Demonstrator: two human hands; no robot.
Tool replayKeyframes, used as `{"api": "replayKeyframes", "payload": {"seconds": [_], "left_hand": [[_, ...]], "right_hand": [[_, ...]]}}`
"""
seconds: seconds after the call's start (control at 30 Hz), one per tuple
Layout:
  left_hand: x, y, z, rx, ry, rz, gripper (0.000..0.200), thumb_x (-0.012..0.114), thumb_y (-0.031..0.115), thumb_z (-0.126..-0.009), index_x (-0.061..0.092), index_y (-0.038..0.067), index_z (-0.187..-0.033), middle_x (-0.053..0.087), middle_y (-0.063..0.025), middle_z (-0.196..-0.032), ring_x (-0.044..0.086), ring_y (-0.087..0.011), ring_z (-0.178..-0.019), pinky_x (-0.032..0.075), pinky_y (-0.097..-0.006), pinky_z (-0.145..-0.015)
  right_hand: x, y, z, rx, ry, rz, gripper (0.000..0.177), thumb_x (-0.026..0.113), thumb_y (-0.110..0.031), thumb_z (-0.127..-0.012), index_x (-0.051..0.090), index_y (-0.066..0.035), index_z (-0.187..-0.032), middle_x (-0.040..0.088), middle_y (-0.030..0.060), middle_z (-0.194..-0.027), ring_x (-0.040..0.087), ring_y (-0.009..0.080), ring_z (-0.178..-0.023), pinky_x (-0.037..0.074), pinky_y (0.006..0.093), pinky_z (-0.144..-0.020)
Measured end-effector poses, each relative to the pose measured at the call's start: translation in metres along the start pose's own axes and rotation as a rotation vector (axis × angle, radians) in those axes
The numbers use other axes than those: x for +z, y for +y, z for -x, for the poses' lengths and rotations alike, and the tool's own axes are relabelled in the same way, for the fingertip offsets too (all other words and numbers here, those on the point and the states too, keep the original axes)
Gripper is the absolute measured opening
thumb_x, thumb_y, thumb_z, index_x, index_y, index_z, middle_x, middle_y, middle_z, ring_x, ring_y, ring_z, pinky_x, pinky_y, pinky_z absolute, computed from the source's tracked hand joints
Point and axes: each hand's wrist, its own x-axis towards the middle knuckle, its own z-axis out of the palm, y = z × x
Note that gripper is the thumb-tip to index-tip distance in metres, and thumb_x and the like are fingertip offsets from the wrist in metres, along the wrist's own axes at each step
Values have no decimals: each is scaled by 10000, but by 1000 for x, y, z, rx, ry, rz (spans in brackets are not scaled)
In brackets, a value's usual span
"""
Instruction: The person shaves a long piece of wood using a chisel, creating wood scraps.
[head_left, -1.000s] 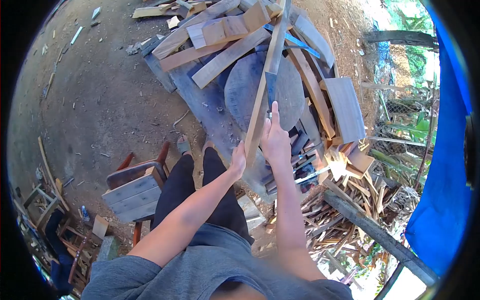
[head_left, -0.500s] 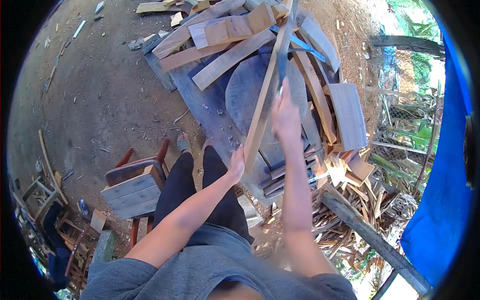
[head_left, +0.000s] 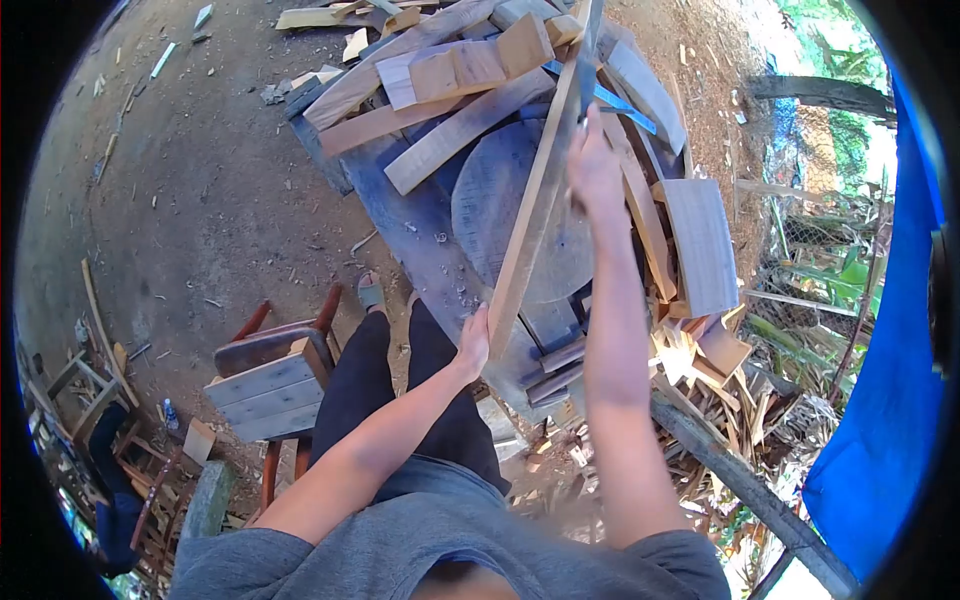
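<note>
A long narrow wooden strip (head_left: 530,215) slants over the workbench (head_left: 415,235), its near end at my left hand (head_left: 475,343). The fingers of that hand press round the strip's end. My right hand (head_left: 594,165) is closed on the handle of a long flat blade (head_left: 589,65), probably a machete, which lies along the strip's right side near its far end. Under the strip is a round wooden disc (head_left: 485,195) on the bench.
Curved and straight wood pieces (head_left: 470,125) pile up at the bench's far side. A broad block (head_left: 702,245) stands at its right edge. To the left is a chair (head_left: 270,385) with a slatted board. Wood scraps (head_left: 745,400) and a blue tarp (head_left: 870,430) are on the right.
My right hand has moved up and slightly right, along the strip toward its far end, with the blade. My left hand stays at the near end.
</note>
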Motion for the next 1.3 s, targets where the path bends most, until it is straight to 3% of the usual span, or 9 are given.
{"api": "replayKeyframes", "payload": {"seconds": [0.07, 0.1, 0.2, 0.33, 0.5, 0.7, 0.87, 1.1, 1.3], "left_hand": [[-3, -3, 1, -14, 1, -19, 541, 327, 442, -1002, 639, 3, -949, 573, -33, -805, 506, -125, -760, 401, -308, -719], [-2, -2, 2, -10, -6, -16, 541, 327, 442, -1002, 639, 3, -949, 573, -33, -805, 506, -125, -760, 401, -308, -719], [1, 1, 1, 0, -25, 18, 550, 327, 444, -1002, 637, -6, -941, 572, -28, -798, 502, -118, -752, 400, -301, -711], [-4, -5, 4, -19, -24, 30, 536, 322, 424, -1008, 642, -2, -952, 576, -26, -795, 504, -110, -743, 402, -295, -701], [-1, -4, -1, -5, -6, 32, 522, 318, 406, -1014, 649, 5, -963, 584, -23, -803, 512, -110, -746, 405, -292, -695], [-5, -10, 0, -41, 0, 38, 528, 328, 412, -1010, 656, 0, -966, 592, -28, -813, 518, -115, -770, 406, -294, -721], [1, -5, -1, -2, 58, 7, 530, 336, 427, -1003, 647, -2, -985, 600, -38, -837, 521, -124, -781, 407, -298, -752], [2, 7, 7, 39, -64, 22, 542, 323, 421, -1007, 627, -25, -1058, 631, -70, -932, 569, -148, -896, 437, -306, -833], [-7, -5, -12, -25, -44, -17, 525, 330, 427, -1007, 607, -7, -1107, 624, -73, -1008, 562, -145, -921, 433, -310, -846]], "right_hand": [[-18, -20, -14, 232, -161, -158, 528, 347, -311, -978, 256, -144, -1470, 621, 310, -1012, 609, 465, -949, 479, 528, -848], [16, 18, -18, -61, 108, -8, 522, 358, -318, -971, 269, -190, -1469, 636, 309, -946, 616, 479, -894, 477, 546, -845], [6, 6, 52, 60, -59, 73, 522, 367, -310, -968, 272, -182, -1466, 630, 312, -967, 614, 475, -907, 478, 544, -845], [17, 25, 3, -94, 64, 31, 535, 366, -306, -968, 253, -172, -1473, 629, 310, -980, 614, 474, -913, 475, 547, -842], [-5, -6, -16, 64, -9, -200, 507, 359, -270, -978, 290, -113, -1456, 603, 307, -1068, 622, 468, -843, 482, 548, -785], [9, 9, 71, 74, -107, 51, 517, 368, -295, -981, 274, -118, -1457, 611, 317, -1027, 599, 485, -922, 473, 543, -816], [16, 12, -23, 31, 42, -77, 510, 347, -303, -974, 294, -134, -1452, 638, 302, -920, 615, 472, -887, 473, 545, -826], [42, 27, 243, 93, -213, -53, 587, 402, -222, -978, 156, -150, -1506, 618, 266, -714, 614, 452, -662, 454, 528, -577], [30, 14, 167, 81, -77, -48, 537, 377, -240, -984, 210, -122, -1480, 623, 271, -715, 608, 472, -677, 477, 543, -594]]}}
